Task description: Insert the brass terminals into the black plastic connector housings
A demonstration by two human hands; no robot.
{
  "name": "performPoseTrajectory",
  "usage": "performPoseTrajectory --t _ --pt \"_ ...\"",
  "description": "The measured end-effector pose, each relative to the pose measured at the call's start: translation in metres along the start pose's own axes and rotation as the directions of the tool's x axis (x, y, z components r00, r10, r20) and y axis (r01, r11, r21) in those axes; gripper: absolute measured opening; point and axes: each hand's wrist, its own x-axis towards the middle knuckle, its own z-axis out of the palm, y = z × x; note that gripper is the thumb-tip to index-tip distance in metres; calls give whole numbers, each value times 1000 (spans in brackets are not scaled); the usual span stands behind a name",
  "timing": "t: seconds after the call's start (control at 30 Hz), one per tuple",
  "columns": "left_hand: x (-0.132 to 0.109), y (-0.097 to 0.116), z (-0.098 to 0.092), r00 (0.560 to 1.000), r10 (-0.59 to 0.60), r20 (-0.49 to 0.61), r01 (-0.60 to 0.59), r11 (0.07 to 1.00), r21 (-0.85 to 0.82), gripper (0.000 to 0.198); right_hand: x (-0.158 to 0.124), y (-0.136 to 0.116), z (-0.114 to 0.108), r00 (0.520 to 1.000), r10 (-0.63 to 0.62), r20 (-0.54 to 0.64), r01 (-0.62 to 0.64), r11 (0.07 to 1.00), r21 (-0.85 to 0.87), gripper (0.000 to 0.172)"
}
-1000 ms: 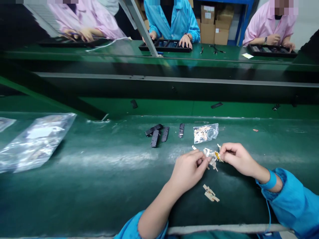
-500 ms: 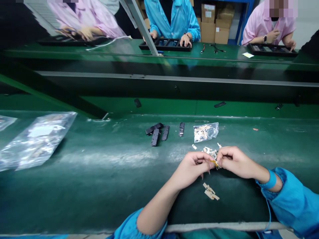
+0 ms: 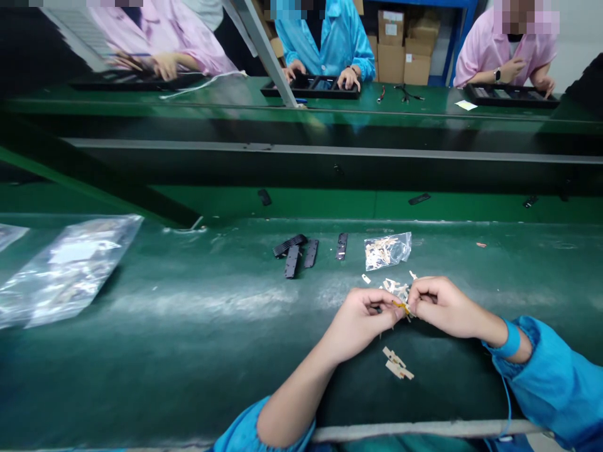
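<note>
Factory assembly line: long green conveyor belt, workers in smocks opposite at black trays, stacked cardboard boxes.

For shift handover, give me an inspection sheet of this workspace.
Surface: dark green conveyor belt, pale scuff streaks.
Job's things: small tan-and-yellow flat part pinched by left hand and right hand; loose tan parts behind it; small tan stack nearer.
Clutter: clear bag of tan parts; black plastic strips; large clear bags at left.
Hands: both shut on that part.
Cables: thin blue cord by right sleeve.
Surroundings: co-workers at black trays opposite.
</note>
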Motion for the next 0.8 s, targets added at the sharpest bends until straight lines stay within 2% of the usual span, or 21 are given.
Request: performPoseTrajectory --t 0.07,0.17,0.27,0.33,0.57,0.7,0.8 --pt "0 -2 1 999 31 -39 -31 999 14 16 -1 -1 1 994 -51 -96 37 990 -135 11" --pt "1 -5 2 987 101 -122 -92 992 82 16 -4 -5 3 949 -181 -257 64 911 -407 5" --pt "-1 -7 5 973 169 -158 -137 971 198 16 -8 -7 5 948 -237 -214 86 836 -542 8" --pt "-2 -7 6 965 219 -144 -174 947 269 16 -9 -7 7 956 -236 -175 98 818 -567 9" --pt "-5 -5 5 923 385 -21 -332 820 467 15 -6 -2 10 966 -207 -154 83 812 -577 13" --pt "-3 -5 4 915 403 -10 -346 797 495 17 -4 -3 12 970 -197 -141 82 815 -574 13" --pt "-1 -4 3 935 353 -32 -297 830 472 17 0 -1 12 966 -195 -168 71 828 -557 13"
